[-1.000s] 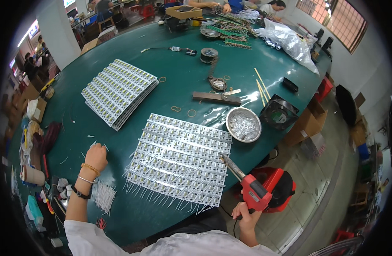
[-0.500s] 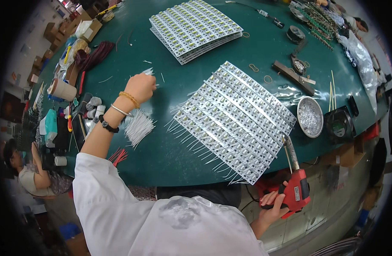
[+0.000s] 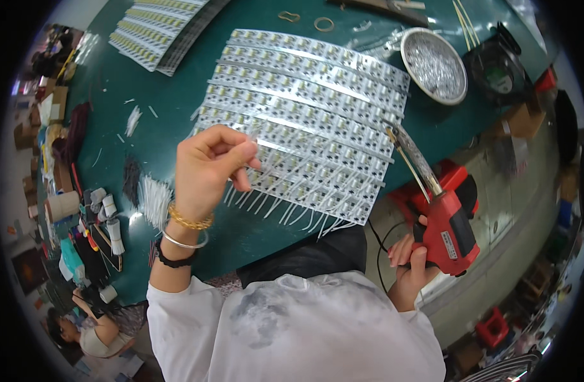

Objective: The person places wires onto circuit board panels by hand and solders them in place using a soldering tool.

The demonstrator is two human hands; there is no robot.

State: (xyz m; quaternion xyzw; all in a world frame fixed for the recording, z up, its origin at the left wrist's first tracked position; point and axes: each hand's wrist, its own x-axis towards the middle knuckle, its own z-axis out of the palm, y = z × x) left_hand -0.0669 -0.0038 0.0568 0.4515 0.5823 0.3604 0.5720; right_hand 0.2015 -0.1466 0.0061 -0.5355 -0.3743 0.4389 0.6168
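Observation:
A silvery circuit board panel (image 3: 317, 83) with rows of small yellowish components lies in front of me. White wires (image 3: 285, 207) stick out along its near edge. Over the panel's left part, my left hand (image 3: 212, 165) is closed, thumb and index finger pinched together. A faint pale sliver shows at the fingertips, too small to make out. My right hand (image 3: 413, 264) grips the handle of a red soldering gun (image 3: 448, 235) beyond the table's edge. The gun's metal barrel points up toward the panel's right edge, a thin rod beside it.
A bundle of white wires (image 3: 155, 200) lies left of my left hand, beside dark wires (image 3: 132, 178). More board panels (image 3: 155, 28) are stacked at the far left. A bowl of silvery bits (image 3: 434, 67) and a black fan-like device (image 3: 499, 70) stand to the right.
My left hand has moved from the small pile of white wires to over the panel. The view has shifted, bringing the panel closer. My right hand still holds the soldering gun.

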